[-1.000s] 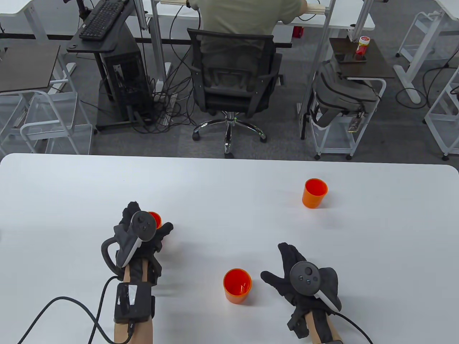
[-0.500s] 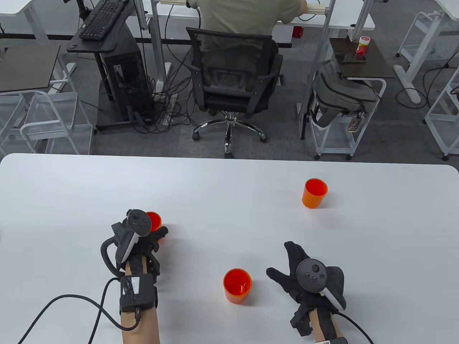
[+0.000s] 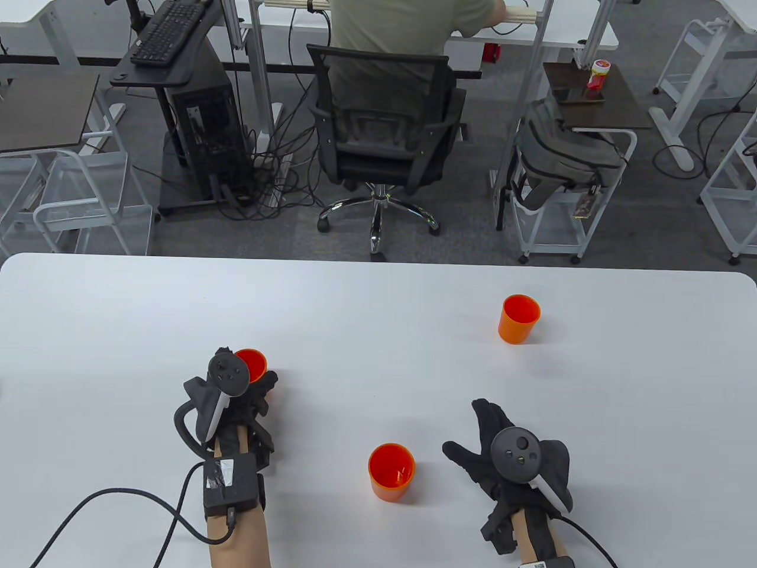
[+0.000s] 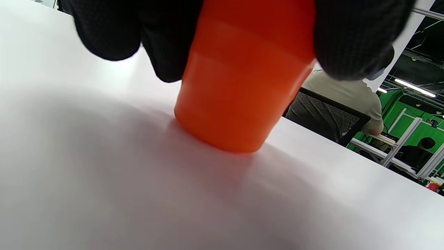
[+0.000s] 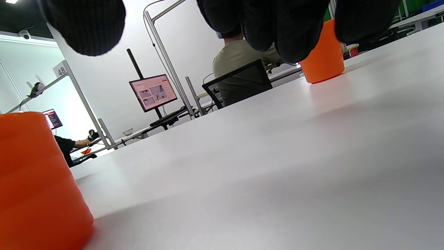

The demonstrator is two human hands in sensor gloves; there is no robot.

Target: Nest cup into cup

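Nearest the bottom edge of the table view, the right hand in its black knitted glove is held just above or on the white table, fingers spread and nothing gripped; it appears to be kept free beside the nearest smooth orange plastic cup, which stands upright with its mouth open, probably as the receiver for nesting. In the right wrist view this cup's tapered wall is seen close at the left.

Further in, the left hand is wrapped around a second orange tapered plastic cup. In the left wrist view the gloved fingers are pressed against the cup's upper wall from both sides, while its base is seen at or just off the matte tabletop; whether it is lifted cannot be told. The high grip seems chosen so that the lower part is left bare to slide into another cup.

Farthest, a third upright orange cup is left standing well apart from both hands.
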